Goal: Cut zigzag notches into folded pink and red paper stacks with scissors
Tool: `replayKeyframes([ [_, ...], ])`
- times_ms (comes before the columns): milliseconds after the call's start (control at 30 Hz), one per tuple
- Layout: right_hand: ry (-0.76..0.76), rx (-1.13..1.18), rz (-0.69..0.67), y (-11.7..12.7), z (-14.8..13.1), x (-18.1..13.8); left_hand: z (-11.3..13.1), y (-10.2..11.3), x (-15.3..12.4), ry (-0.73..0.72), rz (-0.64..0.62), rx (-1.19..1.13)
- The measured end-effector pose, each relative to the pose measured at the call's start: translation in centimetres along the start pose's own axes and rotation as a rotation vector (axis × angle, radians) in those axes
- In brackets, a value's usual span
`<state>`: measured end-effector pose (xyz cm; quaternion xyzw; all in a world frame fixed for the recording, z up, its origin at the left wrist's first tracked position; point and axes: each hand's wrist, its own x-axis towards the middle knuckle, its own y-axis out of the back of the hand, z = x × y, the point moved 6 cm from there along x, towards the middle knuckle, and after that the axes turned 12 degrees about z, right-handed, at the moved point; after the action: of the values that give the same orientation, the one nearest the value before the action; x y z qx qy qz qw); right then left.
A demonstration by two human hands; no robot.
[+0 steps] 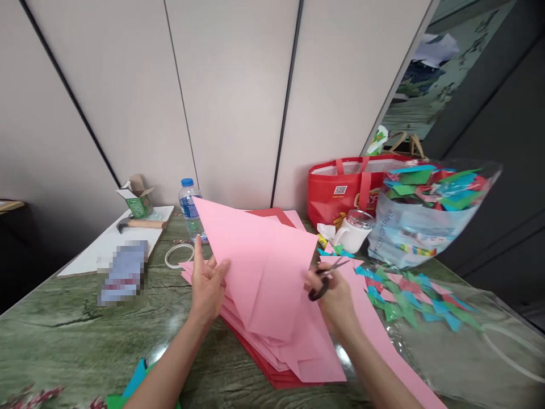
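A large pink paper sheet [259, 255], apparently folded or doubled over, is raised above the pile. My left hand [208, 281] grips its left edge, thumb in front and index finger pointing up. In my right hand [336, 295] are scissors [322, 284] with dark handles, their blades pointing up and right, beside the sheet's right edge. Whether the right fingers also touch the paper is hard to see. Underneath lies a stack of pink sheets [317, 352], with red paper [276, 379] at the bottom. A long pink strip [383, 341] stretches along the right.
Cut colored paper pieces [409, 295] lie on the right, below a plastic bag [421, 227] full of more. A white mug [354, 232] and red tote bag [323, 196] stand behind. Leftward are a water bottle [187, 201], tape roll [170, 258], hammer [147, 224] and small box [138, 201].
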<state>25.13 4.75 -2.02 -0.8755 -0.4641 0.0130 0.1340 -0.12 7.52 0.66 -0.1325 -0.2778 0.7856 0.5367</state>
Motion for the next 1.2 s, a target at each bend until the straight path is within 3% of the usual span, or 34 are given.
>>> replayKeyframes([
  [100, -0.084, 0.024, -0.099, -2.0, 0.9, -0.6, -0.8, -0.3, -0.3, 0.121, -0.066, 0.038],
  [233, -0.033, 0.049, -0.096, -2.8, 0.7, -0.1, -2.6, -1.1, -1.4, 0.314, -0.268, 0.236],
  [333, 0.010, 0.033, -0.070, -2.3, 0.6, 0.7, -3.4, -1.1, -1.8, 0.347, -0.325, 0.384],
  [500, 0.008, 0.015, -0.053, -2.0, 1.0, 1.2, -3.9, -0.8, -1.8, 0.379, -0.313, 0.422],
  [700, 0.029, -0.005, 0.009, -1.4, 0.8, 1.5, -4.9, -0.8, -2.7, 0.479, -0.452, 0.519],
  [933, -0.148, -0.072, -0.202, -1.8, 2.4, 1.3, -4.6, 0.4, -0.9, 0.403, -0.158, 0.416],
  [1133, -0.142, -0.043, -0.164, -1.5, 1.8, 1.2, -3.2, 0.9, 0.2, 0.284, 0.038, 0.359],
  [1200, -0.180, -0.048, -0.296, -2.0, 1.6, 0.6, -2.4, 1.2, 0.6, 0.199, 0.131, 0.297],
])
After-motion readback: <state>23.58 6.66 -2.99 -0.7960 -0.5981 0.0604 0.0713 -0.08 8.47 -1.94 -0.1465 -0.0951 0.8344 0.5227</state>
